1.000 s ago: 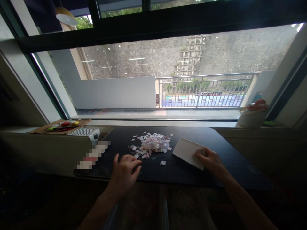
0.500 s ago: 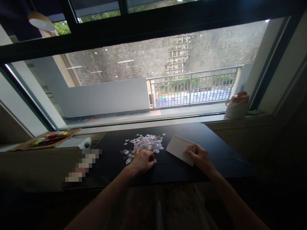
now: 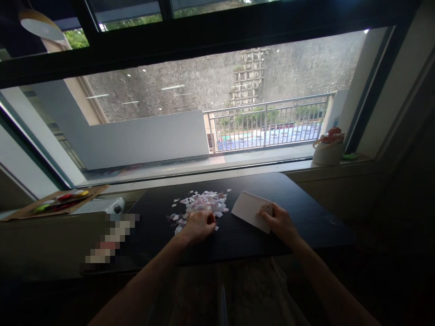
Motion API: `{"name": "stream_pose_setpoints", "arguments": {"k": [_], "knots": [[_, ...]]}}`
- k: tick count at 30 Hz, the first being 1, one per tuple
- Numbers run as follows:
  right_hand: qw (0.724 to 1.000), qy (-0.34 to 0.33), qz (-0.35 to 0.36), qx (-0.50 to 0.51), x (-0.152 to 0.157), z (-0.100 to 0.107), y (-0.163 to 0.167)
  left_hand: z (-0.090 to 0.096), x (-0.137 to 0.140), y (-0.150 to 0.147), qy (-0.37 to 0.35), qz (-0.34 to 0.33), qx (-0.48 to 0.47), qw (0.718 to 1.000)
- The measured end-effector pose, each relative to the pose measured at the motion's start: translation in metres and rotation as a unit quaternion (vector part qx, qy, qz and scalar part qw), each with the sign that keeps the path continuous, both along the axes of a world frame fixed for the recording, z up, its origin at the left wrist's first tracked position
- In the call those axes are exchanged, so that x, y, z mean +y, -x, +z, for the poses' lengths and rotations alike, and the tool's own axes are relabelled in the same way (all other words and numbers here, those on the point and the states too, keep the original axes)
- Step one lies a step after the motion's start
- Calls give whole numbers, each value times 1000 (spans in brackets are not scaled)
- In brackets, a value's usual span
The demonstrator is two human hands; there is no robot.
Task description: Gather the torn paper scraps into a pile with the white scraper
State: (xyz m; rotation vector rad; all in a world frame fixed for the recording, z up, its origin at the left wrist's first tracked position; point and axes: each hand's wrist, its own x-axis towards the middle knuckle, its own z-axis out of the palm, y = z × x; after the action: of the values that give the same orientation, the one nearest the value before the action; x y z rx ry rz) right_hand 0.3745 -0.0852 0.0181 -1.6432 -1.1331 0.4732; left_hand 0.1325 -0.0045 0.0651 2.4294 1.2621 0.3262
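Note:
A heap of small white paper pieces [image 3: 206,200] lies on the dark table [image 3: 272,185], with loose bits scattered about its left and front edges. My left hand [image 3: 199,225] is at the near side of the heap, its fingers curled together; whatever they pinch is hidden or too small to name. To the right, my right hand [image 3: 279,222] grips a flat white card [image 3: 249,209] by its right end, thumb on top. The card is held at a slant just above or on the table; I cannot tell which.
A large window stands behind the table. On its sill at the right is a white container with a reddish top [image 3: 328,147]. At the left are a brown sheet with colourful items [image 3: 57,201] and a white slatted appliance [image 3: 102,206]. A blurred-out patch [image 3: 112,240] covers the table's left edge.
The whole view has shifted, so everything sits slightly further left. My left hand has lifted a little, its fingers still curled. The right hand keeps its grip on the card.

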Motion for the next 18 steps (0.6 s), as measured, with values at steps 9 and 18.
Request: {"name": "stream_pose_setpoints", "arguments": {"k": [9, 18], "knots": [[1000, 13, 14, 6, -1, 0, -2, 4, 10, 1, 72, -20, -50, 996], [1000, 6, 9, 15, 0, 0, -1, 3, -20, 17, -35, -51, 32, 998]]}}
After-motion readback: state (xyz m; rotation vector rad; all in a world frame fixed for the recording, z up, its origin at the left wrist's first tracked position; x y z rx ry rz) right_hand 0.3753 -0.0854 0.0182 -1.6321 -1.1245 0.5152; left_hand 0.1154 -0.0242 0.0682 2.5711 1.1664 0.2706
